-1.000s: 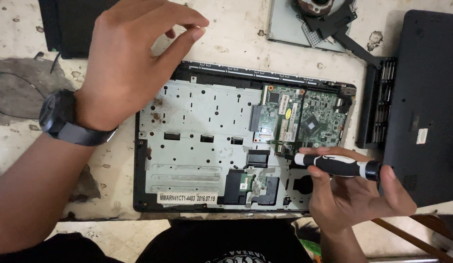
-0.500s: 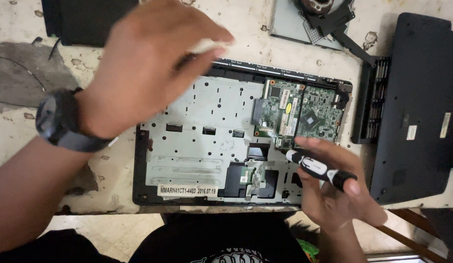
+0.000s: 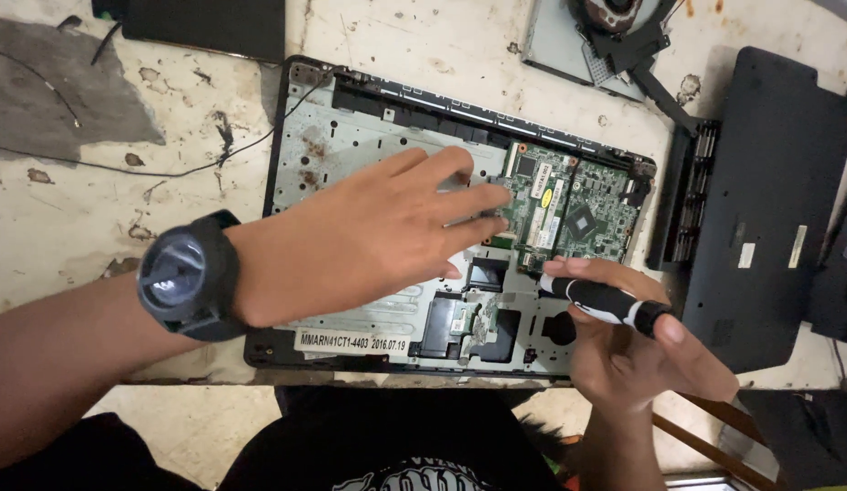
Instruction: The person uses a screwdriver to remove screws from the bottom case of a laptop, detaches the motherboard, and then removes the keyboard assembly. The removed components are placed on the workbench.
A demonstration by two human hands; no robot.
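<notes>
An opened laptop base [image 3: 369, 145] lies on the stained table, its silver metal frame bare and a green circuit board [image 3: 574, 214] in its right part. My left hand [image 3: 378, 232], with a dark watch [image 3: 187, 277] on the wrist, is stretched flat over the frame, its fingertips touching the left edge of the circuit board. My right hand [image 3: 637, 350] holds a black and white screwdriver [image 3: 601, 302] at the base's lower right, with the tip pointing left just below the board.
A black laptop cover [image 3: 769, 200] lies to the right, a hinge strip [image 3: 692, 195] beside it. A fan assembly [image 3: 615, 32] sits at the top, a black panel [image 3: 210, 27] top left, a grey cloth [image 3: 50, 91] with a thin wire far left.
My left hand has come down from above the base's left side and reached right onto the frame, fingertips at the circuit board. My right hand with the screwdriver stayed at the lower right.
</notes>
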